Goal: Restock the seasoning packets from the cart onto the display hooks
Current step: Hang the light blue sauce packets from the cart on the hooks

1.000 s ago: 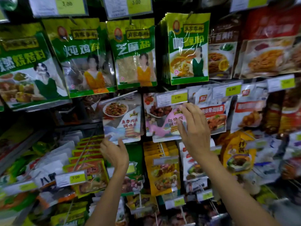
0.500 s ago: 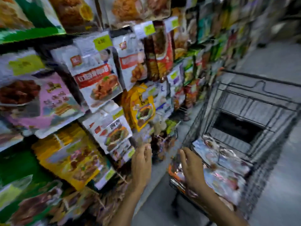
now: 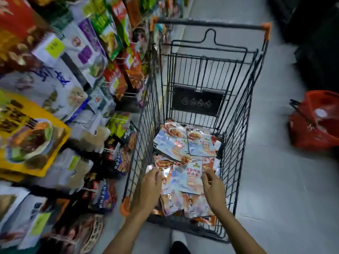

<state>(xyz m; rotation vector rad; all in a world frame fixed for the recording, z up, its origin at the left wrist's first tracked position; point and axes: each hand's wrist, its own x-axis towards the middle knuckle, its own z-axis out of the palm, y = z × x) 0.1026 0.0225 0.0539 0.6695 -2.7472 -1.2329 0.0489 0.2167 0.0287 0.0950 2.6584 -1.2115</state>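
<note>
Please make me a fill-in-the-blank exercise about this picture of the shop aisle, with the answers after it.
The seasoning packets lie in a cart with ____ corner caps. The left hand and the right hand reach into the ____. The basket to the right of the cart is ____.
Answers: orange; cart; red.

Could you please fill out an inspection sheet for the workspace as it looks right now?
Surface: grey floor; wire cart stands on it beside the display.
Job's things: seasoning packets piled loosely in the cart; display hooks on the left hold packets, blurred.
Clutter: red basket on the floor right of the cart.
Hands: left hand and right hand at either edge of the top packet; grip unclear.
Cables: nothing seen.
Surroundings: shop aisle; a shoe at the cart's near end.
</note>
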